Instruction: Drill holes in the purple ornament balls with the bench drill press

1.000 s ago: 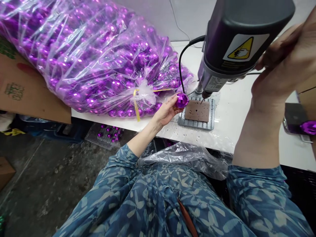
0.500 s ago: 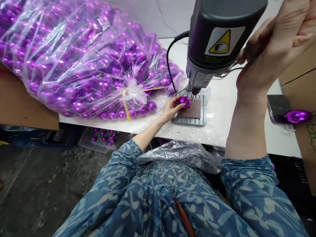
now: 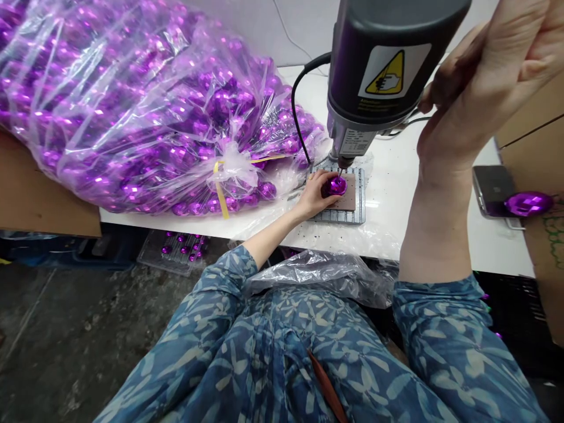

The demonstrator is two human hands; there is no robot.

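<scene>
My left hand [image 3: 317,192] is closed around a shiny purple faceted ball [image 3: 337,185], thumb and fingers on its sides. The ball rests on a brown board [image 3: 346,202] upon the slotted metal base [image 3: 360,200] of a bench drill press [image 3: 383,70]. Straight above the ball, the drill bit [image 3: 340,171] reaches down to its top; whether it has entered the ball I cannot tell. My right hand [image 3: 480,82] is raised beside the drill's motor housing with its fingers curled. What it grips is hidden behind the hand and housing.
A large clear bag [image 3: 154,117] of purple balls fills the table's left side. On the right lie a dark phone [image 3: 489,191] and another purple ball [image 3: 529,203] near cardboard [image 3: 533,135]. Plastic film [image 3: 321,276] hangs at the front edge. A clear tray [image 3: 170,258] of balls sits below.
My left hand has moved slightly right, bringing the ball from beside the bit to directly under it. My right hand remains raised by the drill. The whole view has shifted a little.
</scene>
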